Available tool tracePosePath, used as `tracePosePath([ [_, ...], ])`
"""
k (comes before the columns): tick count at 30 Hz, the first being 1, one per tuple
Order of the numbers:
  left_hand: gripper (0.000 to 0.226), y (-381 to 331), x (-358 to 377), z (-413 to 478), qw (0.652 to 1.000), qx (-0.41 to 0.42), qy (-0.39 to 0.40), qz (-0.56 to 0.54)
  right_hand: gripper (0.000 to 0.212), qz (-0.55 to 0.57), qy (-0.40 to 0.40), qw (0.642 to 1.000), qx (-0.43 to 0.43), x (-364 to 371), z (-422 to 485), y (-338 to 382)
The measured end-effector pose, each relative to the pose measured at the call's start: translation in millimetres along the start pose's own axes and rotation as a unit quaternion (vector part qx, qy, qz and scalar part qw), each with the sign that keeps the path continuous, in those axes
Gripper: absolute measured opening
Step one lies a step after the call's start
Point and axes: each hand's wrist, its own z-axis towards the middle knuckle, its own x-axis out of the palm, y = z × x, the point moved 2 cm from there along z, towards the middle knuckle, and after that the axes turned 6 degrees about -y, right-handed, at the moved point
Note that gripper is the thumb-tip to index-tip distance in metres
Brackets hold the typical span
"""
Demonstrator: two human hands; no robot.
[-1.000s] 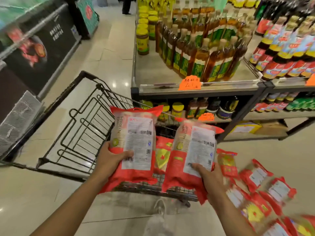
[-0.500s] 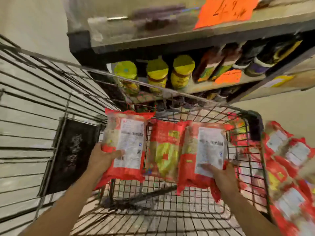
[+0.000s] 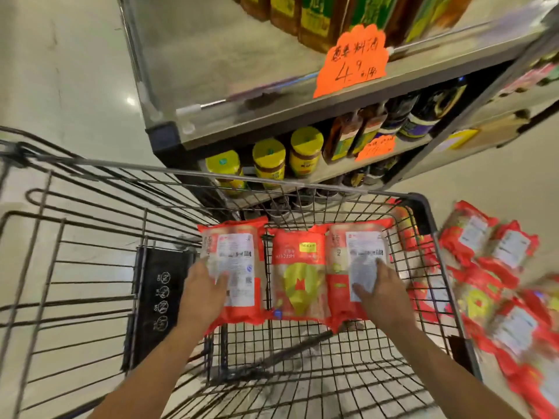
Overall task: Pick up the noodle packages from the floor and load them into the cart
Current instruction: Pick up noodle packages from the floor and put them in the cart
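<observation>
Both held packs had come lower than half a second earlier, down inside the wire cart (image 3: 423,213). Left hand (image 3: 202,294) clamped the left noodle package (image 3: 239,261); middle noodle package (image 3: 298,276) lay in the basket, touching the right noodle package (image 3: 360,246), gripped by right hand (image 3: 382,293). Loose noodle packages (image 3: 472,234) lay on floor (image 3: 499,189), right of cart.

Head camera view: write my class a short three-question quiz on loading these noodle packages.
1. True or false: the cart holds no noodle packages.
2. The left hand holds the left package, the right hand the right package. Which face do both show? A white label B big yellow picture C blank
3. Fill in: loose packages on the floor lie ____ of the cart.
Key: 1 false; 2 A; 3 right.
</observation>
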Motion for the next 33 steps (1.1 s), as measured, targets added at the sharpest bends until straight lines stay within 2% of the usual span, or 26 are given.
tracePosePath([
  [3,0.056,-66,-67,-42,0.980,0.175,-0.002,0.097,0.077,-0.059,-0.049,0.988,-0.134,-58,-66,72],
  [6,0.069,-118,-130,-109,0.919,0.346,-0.049,0.184,0.077,-0.077,-0.140,0.967,-0.199,-113,-141,109],
  [9,0.078,-149,-178,-172,0.852,0.468,-0.079,0.221,0.077,-0.073,-0.206,0.959,-0.179,-168,-213,118],
  [14,0.076,-192,-227,-263,0.776,0.567,-0.113,0.251,0.080,-0.089,-0.285,0.947,-0.117,-239,-311,88],
  [17,0.074,-216,-223,-319,0.727,0.631,-0.107,0.250,0.082,-0.111,-0.328,0.937,-0.054,-269,-361,43],
  [25,0.072,-286,-144,-520,0.557,0.802,-0.060,0.207,0.081,-0.073,-0.404,0.899,0.152,-313,-509,-133],
  [31,0.073,-279,-47,-708,0.436,0.882,0.006,0.178,0.089,-0.034,-0.447,0.842,0.300,-293,-640,-291],
  [33,0.071,-268,-19,-765,0.412,0.895,0.013,0.171,0.087,-0.028,-0.457,0.829,0.321,-286,-677,-342],
])
